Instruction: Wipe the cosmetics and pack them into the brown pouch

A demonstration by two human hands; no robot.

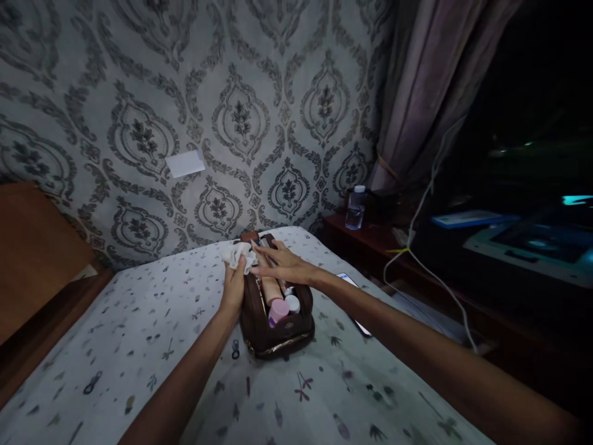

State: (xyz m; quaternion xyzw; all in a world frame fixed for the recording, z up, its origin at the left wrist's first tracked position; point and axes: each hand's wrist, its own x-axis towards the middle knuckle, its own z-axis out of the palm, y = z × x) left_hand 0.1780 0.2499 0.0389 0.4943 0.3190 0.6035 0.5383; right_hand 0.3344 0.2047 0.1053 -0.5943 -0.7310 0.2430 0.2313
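A brown toiletry bag [278, 349] stands unzipped on the bed. Inside it lie a pink-capped container [278, 309], a white-capped container [293, 303] and a beige tube or bottle [271, 289]. At the bag's left rim, my left hand [234, 285] is closed on a crumpled white tissue [239, 255]. My right hand [285, 264] reaches over the far part of the bag with its fingers stretched toward the tissue. Whether its fingertips touch the tissue or the contents I cannot tell.
The bed [152, 321] has a patterned white sheet. A phone [356, 309] lies right of the bag, partly behind my right forearm. A clear bottle [355, 209] stands on a dark red wooden surface at the right, where a white cable [424, 194] hangs. A brown wooden panel [41, 247] rises at left.
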